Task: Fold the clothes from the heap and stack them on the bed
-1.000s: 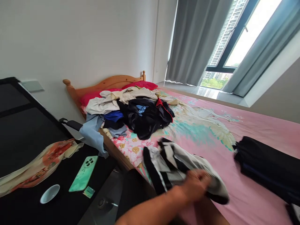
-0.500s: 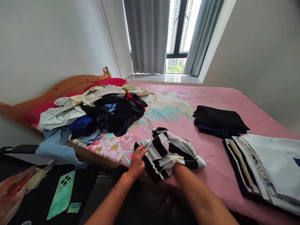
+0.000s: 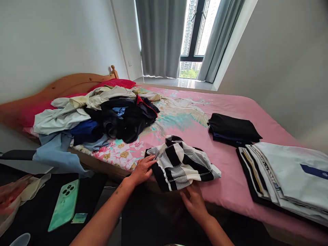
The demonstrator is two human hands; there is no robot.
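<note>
Checked garment (image 3: 179, 164): While it lies bunched at the near edge of the bed (image 3: 230, 174), its longer axis runs roughly along that edge, left to right.
Left hand (image 3: 142, 169): touches the garment's left end, fingers stretched over the cloth, which lies to its right; whether it pinches, I cannot tell.
Right hand (image 3: 196, 201): at the near hem, the cloth directly ahead of it, towards the bed's far edge; thumb apart from the fingers, whose tips are hidden, so I cannot tell if they grip.
Nearer hand: neither; both touch.
Clothes heap (image 3: 125, 118): by the bed's headboard end.
Black stack (image 3: 233, 128): right of the garment, farther in from the near edge.
</note>
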